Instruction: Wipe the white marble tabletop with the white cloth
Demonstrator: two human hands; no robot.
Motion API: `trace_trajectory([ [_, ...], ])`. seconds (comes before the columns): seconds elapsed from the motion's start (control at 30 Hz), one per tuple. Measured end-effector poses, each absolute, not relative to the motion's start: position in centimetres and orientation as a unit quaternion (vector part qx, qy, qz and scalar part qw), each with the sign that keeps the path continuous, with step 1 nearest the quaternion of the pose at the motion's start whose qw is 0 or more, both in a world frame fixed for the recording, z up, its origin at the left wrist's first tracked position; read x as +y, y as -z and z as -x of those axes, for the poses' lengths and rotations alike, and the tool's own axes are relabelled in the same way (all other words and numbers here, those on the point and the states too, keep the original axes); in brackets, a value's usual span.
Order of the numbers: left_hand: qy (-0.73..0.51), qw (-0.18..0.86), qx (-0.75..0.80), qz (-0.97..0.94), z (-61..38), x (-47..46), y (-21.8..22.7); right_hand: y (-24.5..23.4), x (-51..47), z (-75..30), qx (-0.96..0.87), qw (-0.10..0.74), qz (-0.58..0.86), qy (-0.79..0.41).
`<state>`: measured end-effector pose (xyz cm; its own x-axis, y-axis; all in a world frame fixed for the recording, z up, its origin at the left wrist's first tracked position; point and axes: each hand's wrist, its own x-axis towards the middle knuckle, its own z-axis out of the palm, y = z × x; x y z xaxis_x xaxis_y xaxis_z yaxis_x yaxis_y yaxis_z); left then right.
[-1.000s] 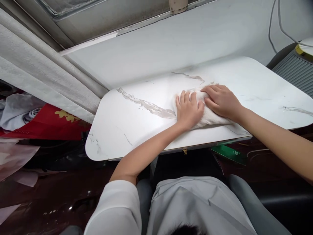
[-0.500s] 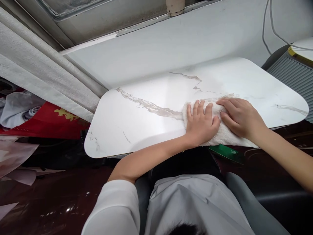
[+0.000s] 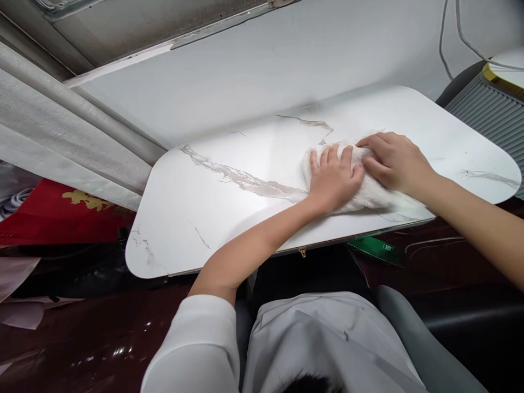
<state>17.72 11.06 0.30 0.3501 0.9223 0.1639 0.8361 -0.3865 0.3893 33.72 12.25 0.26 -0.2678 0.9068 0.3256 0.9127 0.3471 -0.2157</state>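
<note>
A white fluffy cloth (image 3: 364, 197) lies on the right half of a white table (image 3: 180, 218) with grey-brown marble veins. My left hand (image 3: 333, 177) rests flat on the cloth's left part, its fingers spread and pointing away from me. On the cloth's upper right part, my right hand (image 3: 395, 164) has its fingers bent and pressed together, with the thumb apart below them. The cloth's fur shows between the two hands, and its right end runs under my right wrist.
A white curtain (image 3: 82, 125) hangs at the left, beside a red bag (image 3: 57, 213) with gold print. Behind the table rises a pale wall panel (image 3: 245, 76). A green box (image 3: 376, 250) sits below the near edge. A ribbed grey unit (image 3: 487, 117) stands at the right.
Both hands and the cloth have moved away from me across the table; the cloth's near edge no longer hangs over the table's front edge. The view has shifted slightly.
</note>
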Motion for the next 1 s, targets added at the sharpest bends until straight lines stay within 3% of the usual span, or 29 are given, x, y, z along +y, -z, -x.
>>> trace_trajectory([
  [0.33,-0.212,0.133,0.529,-0.811,-18.3,19.9,0.0,-0.7,19.9,-33.5,-0.753,0.166,0.636,-0.01],
  [0.63,-0.221,0.127,0.542,-0.801,-18.6,23.9,-0.1,-0.4,24.6,-33.7,-0.748,0.206,0.631,-0.007],
  [1.0,-0.229,0.183,0.566,-0.77,-19.4,28.9,0.5,-1.1,27.8,-33.1,-0.735,0.183,0.653,-0.004],
])
